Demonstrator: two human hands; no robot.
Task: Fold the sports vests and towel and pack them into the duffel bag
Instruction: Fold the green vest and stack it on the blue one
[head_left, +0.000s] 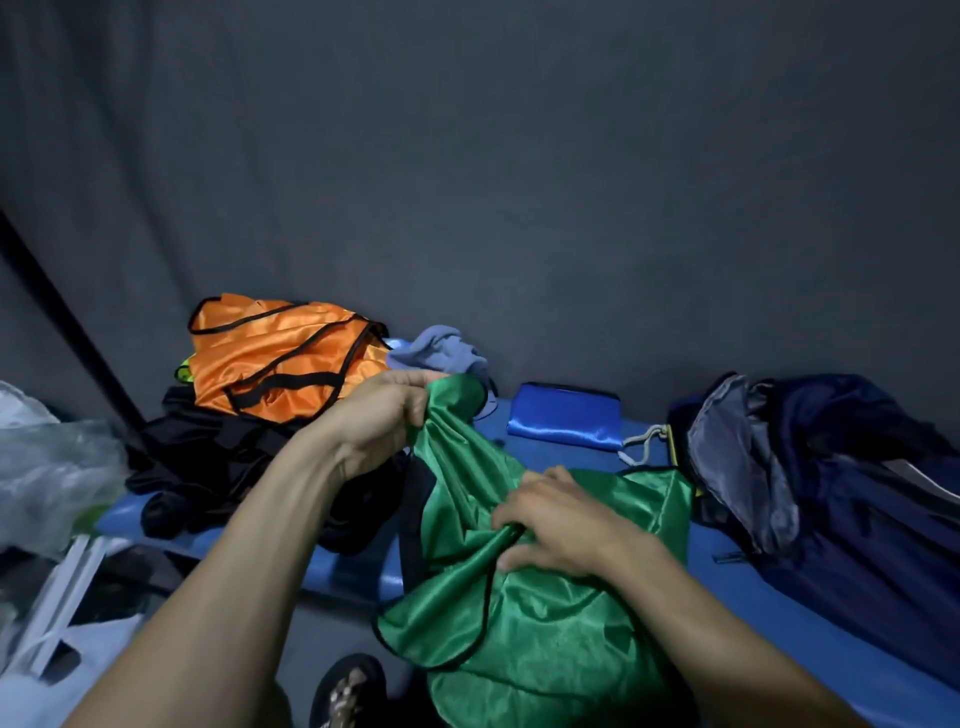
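- In the head view, my left hand (382, 415) held a bunched upper edge of the green vest (545, 597) raised above the blue tabletop (561, 452), its fingers clenched round the cloth.
- My right hand (558, 525) pinched a gathered fold of the same vest lower down, fingers curled into it.
- The vest draped over the near edge of the tabletop; its satin looked light, limp and slippery, so I judged the black-trimmed hems the surest hold.
- An orange vest (280, 353) lay crumpled on dark garments (208, 467) to the left, a grey-blue towel (441, 348) behind, a folded blue vest (566, 421) beside the open navy duffel bag (831, 493).
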